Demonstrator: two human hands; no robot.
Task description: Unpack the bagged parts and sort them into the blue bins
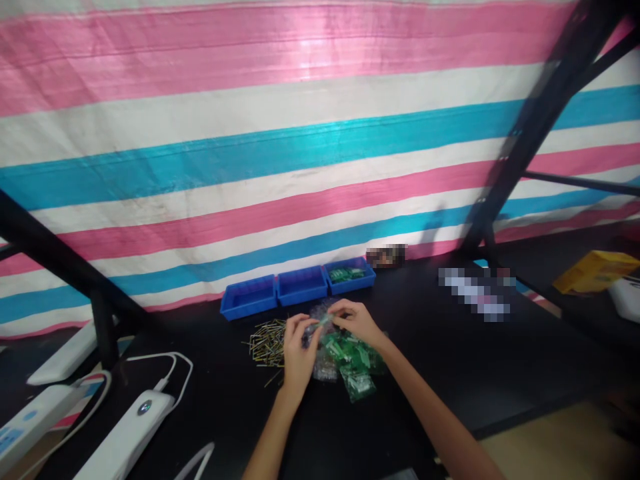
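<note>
Both hands meet above a heap of small packets. My left hand (300,340) pinches one end of a small clear plastic bag (326,320), thumb and fingers closed. On the bag's other side, the fingertips of my right hand (356,320) are closed as well. What the bag contains is too blurred to make out. Below the hands lie several green packets (357,357) and some clear bags (325,369). Left of my left hand is a loose pile of thin yellowish and dark sticks (267,341), partly hidden by that hand.
Behind the hands stand blue trays (250,297) in a row; the right one holds green packets (347,274). White power strips (130,440) with cables lie at left. Black slanted posts (520,153) frame the black table (210,407). A yellow box (595,272) is at far right.
</note>
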